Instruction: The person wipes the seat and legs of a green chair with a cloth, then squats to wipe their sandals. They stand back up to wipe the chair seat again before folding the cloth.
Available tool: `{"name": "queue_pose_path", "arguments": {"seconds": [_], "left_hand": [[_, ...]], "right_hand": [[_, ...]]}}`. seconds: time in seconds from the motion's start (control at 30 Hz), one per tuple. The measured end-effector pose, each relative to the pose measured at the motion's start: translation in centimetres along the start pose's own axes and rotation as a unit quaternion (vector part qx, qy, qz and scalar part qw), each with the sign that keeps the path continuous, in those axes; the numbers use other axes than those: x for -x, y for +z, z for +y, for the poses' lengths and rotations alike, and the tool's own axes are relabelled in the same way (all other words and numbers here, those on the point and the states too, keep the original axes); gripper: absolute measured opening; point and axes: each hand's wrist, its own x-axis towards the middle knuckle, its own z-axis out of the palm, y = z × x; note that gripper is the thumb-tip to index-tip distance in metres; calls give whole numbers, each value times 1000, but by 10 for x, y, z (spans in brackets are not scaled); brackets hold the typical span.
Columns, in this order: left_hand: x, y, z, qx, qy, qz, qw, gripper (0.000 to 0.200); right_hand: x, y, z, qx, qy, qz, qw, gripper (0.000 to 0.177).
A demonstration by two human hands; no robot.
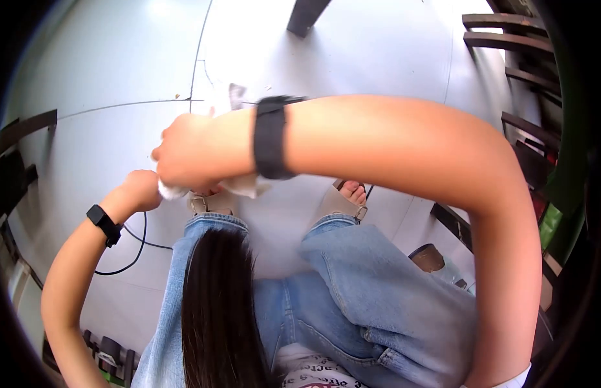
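A whitish cloth (247, 186), partly hidden, is bunched between my two hands over the floor. My right hand (192, 150) reaches across from the right with its fingers curled round the cloth. Just below and to its left, my left hand (142, 189) is closed at the cloth's other end, where a white bit shows between the hands. Beyond my right wrist a pale flap sticks up, likely part of the same cloth. A black band circles my right wrist, and a black watch (104, 225) is on my left.
Pale floor tiles (132, 58) lie all around. Dark wooden furniture legs stand at the top (307, 16), the left and the right. A black cable (140, 249) runs beside my left forearm. My sandalled feet (344, 202) are below my hands. A brown-topped container (428, 257) stands by my leg.
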Motion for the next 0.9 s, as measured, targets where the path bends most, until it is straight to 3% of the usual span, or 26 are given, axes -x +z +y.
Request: {"name": "queue_pose_path", "arguments": {"seconds": [0.07, 0.2, 0.27, 0.33, 0.37, 0.43, 0.6, 0.73, 0.9], "left_hand": [[7, -5, 2, 71, 12, 118, 990, 17], [-23, 38, -34, 24, -45, 12, 999, 19], [-14, 25, -26, 41, -34, 1, 999, 19], [-10, 17, -17, 64, -13, 39, 997, 19], [-8, 17, -13, 83, 5, 74, 994, 19], [-2, 11, 0, 125, 28, 130, 983, 18], [8, -12, 28, 177, 65, 186, 964, 16], [4, -16, 37, 137, 173, 255, 941, 9], [6, -24, 48, 16, 250, 287, 925, 40]], "right_hand": [[-41, 26, -5, 23, -13, 6, 1000, 17], [-102, 68, -14, 101, -67, -122, 985, 20], [-118, 111, -3, 63, -17, -111, 992, 21], [-86, 93, 11, -53, 89, -51, 993, 21], [-62, 56, 18, -25, 36, -110, 993, 21], [-46, 48, 32, -75, 58, -154, 983, 18], [-13, 52, 44, -135, 106, -151, 974, 22], [9, 49, 48, -168, 159, -188, 955, 26], [54, 58, 51, -212, 188, -264, 922, 48]]}}
